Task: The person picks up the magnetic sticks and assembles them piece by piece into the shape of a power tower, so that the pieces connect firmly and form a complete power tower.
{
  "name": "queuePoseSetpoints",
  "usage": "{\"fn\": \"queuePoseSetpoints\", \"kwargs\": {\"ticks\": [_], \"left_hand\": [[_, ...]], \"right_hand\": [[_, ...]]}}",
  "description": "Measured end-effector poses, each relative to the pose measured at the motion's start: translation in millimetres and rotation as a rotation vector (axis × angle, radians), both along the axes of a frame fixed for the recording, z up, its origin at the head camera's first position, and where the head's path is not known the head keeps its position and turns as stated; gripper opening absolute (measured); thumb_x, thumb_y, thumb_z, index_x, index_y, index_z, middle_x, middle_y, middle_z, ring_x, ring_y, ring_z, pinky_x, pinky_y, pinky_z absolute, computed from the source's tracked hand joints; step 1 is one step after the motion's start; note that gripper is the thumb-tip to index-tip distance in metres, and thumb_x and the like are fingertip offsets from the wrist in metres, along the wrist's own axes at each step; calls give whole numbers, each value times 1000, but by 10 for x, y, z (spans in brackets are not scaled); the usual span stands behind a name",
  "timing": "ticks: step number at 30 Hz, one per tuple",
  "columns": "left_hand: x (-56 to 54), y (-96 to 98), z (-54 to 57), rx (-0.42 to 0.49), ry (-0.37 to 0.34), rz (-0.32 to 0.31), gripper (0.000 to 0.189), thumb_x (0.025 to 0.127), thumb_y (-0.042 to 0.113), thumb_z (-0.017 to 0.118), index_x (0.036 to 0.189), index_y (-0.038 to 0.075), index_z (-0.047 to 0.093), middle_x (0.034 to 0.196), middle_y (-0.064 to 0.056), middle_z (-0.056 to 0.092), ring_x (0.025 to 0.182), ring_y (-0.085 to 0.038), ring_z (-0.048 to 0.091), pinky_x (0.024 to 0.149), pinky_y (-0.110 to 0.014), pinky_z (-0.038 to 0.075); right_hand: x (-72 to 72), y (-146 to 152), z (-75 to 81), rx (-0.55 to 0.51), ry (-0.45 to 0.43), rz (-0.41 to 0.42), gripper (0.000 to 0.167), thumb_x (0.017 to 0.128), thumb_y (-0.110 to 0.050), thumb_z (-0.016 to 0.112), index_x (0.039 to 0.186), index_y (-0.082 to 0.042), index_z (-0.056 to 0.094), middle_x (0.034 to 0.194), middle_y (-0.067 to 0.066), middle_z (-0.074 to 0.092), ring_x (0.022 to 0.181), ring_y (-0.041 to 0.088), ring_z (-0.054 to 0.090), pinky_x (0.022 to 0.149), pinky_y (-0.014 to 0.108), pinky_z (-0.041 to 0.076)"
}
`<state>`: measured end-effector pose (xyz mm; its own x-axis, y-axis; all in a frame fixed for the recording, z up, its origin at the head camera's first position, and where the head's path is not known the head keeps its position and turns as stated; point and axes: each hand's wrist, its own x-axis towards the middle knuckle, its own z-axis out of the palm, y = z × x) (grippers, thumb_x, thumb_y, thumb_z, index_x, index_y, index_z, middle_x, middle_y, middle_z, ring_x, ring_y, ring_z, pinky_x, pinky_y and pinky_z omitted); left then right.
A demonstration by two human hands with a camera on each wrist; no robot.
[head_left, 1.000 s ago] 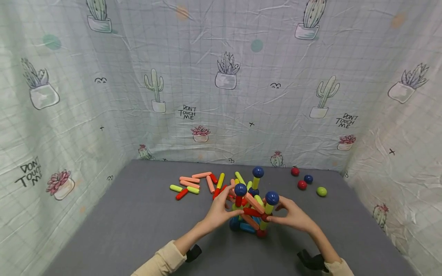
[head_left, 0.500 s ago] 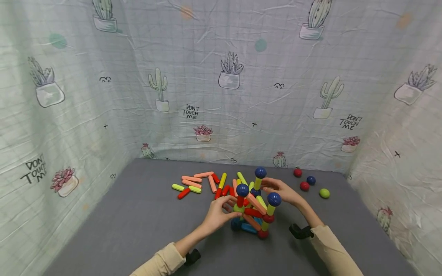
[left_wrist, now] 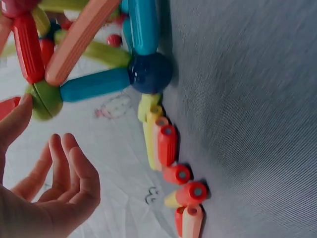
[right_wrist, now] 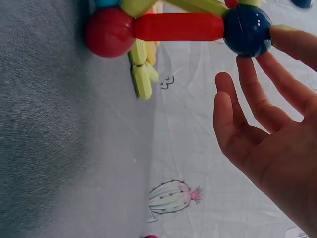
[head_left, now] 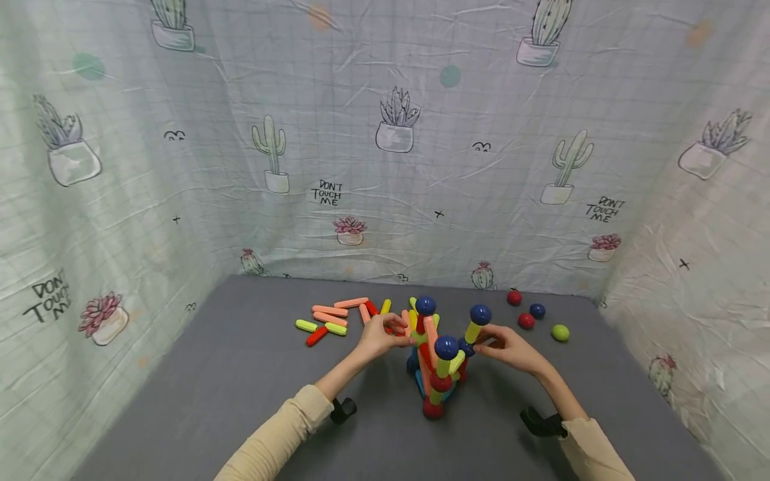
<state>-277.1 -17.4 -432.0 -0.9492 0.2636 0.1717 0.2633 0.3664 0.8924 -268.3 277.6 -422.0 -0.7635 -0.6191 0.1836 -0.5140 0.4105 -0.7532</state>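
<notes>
Between the two hands stands a toy frame built of magnetic rods and balls, with three blue balls on its upright posts, such as the front one (head_left: 446,347). My left hand (head_left: 377,337) is at the frame's left side. In the left wrist view, its thumb touches a green ball (left_wrist: 45,100), while the other fingers are loosely bent and apart from it. My right hand (head_left: 508,346) pinches a lower blue ball (right_wrist: 247,30) between thumb and fingertips at the right side. A red rod (right_wrist: 179,27) joins that ball to a red ball (right_wrist: 110,31).
Loose orange, red, yellow and lime rods (head_left: 329,318) lie at the back left of the grey table (head_left: 240,374). Several loose balls, among them a lime one (head_left: 560,333), rest at the back right. A patterned cloth (head_left: 337,147) walls the table in.
My right hand has left the front red ball for a blue ball at the back post. The frame has turned clockwise as seen from above; its front post now stands further left.
</notes>
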Motion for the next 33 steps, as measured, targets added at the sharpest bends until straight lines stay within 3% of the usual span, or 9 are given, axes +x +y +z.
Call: {"fn": "queuePoseSetpoints", "kwargs": {"ticks": [10,13,15,19,22,24,28,30,33], "left_hand": [[-366,39,24,-89,-77,-51,24,77,8,65,100,0,64,92,-16,65,79,-19,60,60,-25,46],[-528,-22,-37,-101,-114,-64,26,78,10,65,102,-1,63,94,-18,64,79,-24,60,61,-32,49],[-695,-109,-166,-129,-82,-43,29,79,16,66,102,0,63,94,-17,64,79,-26,61,64,-35,49],[-1354,-324,-882,-215,136,3,37,75,41,67,92,8,65,80,-6,65,64,-16,59,54,-29,46],[-1554,-335,-1102,-329,171,42,37,75,42,67,91,8,64,76,-6,63,61,-15,56,53,-29,44],[-1389,-250,-895,-418,120,61,35,77,32,69,96,3,63,79,-10,62,62,-20,56,54,-32,44],[-970,-70,-459,-599,173,118,31,78,23,68,97,-1,62,77,-12,59,61,-20,50,53,-29,38],[-875,-27,-379,-644,202,145,28,78,22,67,95,-1,62,78,-13,59,62,-21,52,54,-29,38],[-875,-8,-393,-656,205,166,27,79,18,67,96,-2,62,84,-15,63,70,-25,58,60,-32,45]], "right_hand": [[331,-176,-45,22,89,-28,19,83,-20,62,98,-10,57,86,5,59,79,4,56,71,26,49],[375,-236,-26,32,95,-49,20,82,-22,63,98,-12,57,85,3,59,79,4,56,71,26,49],[390,-250,-14,32,92,-63,19,82,-22,64,97,-12,56,85,3,59,78,5,56,70,26,49],[392,-244,-11,25,85,-66,20,82,-19,64,98,-10,56,84,3,58,78,7,57,70,27,49],[390,-233,-12,31,75,-63,20,82,-20,63,98,-10,55,84,2,57,78,7,57,71,26,49],[389,-224,-7,35,69,-66,20,82,-22,63,97,-11,55,84,2,57,78,7,57,71,26,49],[378,-210,-4,39,72,-62,20,82,-22,63,97,-11,55,84,2,57,78,5,56,71,26,49],[375,-212,-3,39,77,-56,20,83,-22,63,97,-10,55,84,2,57,78,4,56,71,27,49],[379,-218,-1,43,71,-51,20,83,-21,62,97,-10,55,84,2,57,78,4,56,71,26,48]]}}
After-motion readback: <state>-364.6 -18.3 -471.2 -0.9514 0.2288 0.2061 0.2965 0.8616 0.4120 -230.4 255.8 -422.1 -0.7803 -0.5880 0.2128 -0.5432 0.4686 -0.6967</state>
